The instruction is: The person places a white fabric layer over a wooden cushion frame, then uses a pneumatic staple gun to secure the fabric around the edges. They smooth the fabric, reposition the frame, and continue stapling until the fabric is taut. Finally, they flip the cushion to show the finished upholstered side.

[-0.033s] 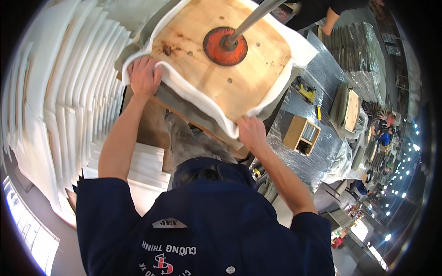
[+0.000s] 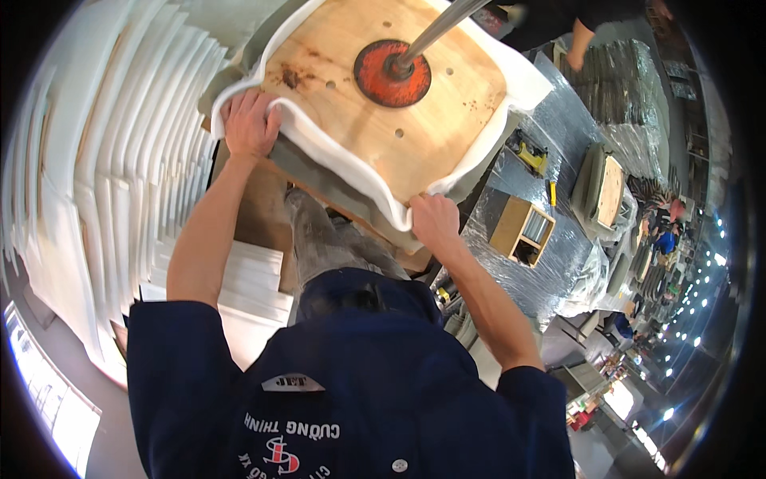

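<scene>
Both hands, left point(image 2: 250, 124) and right point(image 2: 433, 223), grip the white foam sheet point(image 2: 335, 164) apart, seemingly pulling it around the round-cornered plywood seat panel point(image 2: 375, 120); a red disc point(image 2: 392, 73) pins the panel

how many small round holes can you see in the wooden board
4, maybe more. On the wooden board: one left of the red disc at, one above-left, one right, one below. The disc and white foam edge may hide others.
</scene>
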Motion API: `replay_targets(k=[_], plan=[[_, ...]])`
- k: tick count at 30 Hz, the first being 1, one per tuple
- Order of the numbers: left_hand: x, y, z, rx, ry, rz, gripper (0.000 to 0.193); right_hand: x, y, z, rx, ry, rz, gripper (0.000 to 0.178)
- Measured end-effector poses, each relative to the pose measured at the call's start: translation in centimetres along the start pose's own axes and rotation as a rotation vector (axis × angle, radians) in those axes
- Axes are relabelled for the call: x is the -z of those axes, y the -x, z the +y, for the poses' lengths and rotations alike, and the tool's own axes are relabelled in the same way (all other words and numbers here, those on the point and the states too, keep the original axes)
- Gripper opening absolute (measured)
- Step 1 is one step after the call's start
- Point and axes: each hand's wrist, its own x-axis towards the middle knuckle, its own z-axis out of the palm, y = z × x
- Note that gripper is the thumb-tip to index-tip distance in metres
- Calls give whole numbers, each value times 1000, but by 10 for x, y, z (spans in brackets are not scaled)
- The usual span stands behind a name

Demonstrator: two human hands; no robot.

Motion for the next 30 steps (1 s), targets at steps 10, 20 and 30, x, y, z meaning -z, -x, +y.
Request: replay_targets(k=[10, 20, 30], plan=[[-1, 12, 8, 36, -76, -41, 28, -20, 189, 39, -240, -525, -242, 21], [96, -29, -39, -418, -134, -659, 47, -49, 28, -84, -67, -976, 457, 18], [89, -64, -81, -912, -284, -673, 30, -41, 3, -113, -572, -820, 554, 18]])
